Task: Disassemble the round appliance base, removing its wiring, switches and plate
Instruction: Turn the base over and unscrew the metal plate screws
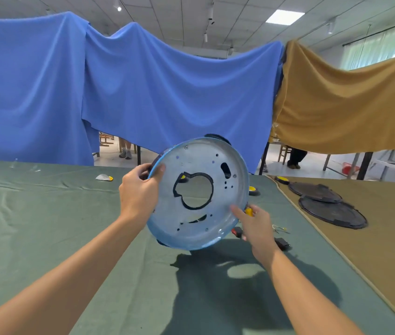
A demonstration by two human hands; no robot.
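Note:
I hold the round appliance base (197, 193) tilted up above the green table, its silvery metal plate facing me. The plate has a large black-edged hole in the middle, several small holes and a blue rim. My left hand (139, 189) grips the upper left rim, thumb on the plate face. My right hand (255, 227) holds a yellow-handled tool (249, 211) at the lower right rim, with its index finger stretched onto the plate. A black and red part (237, 232) shows just under the rim by that hand.
On the green cloth lie a small black part (282, 243), thin wires (279, 228), a yellow and black piece (252, 189) and a white piece (104, 177). Two black round discs (332, 210) lie on the brown cloth at right. Blue and brown drapes hang behind.

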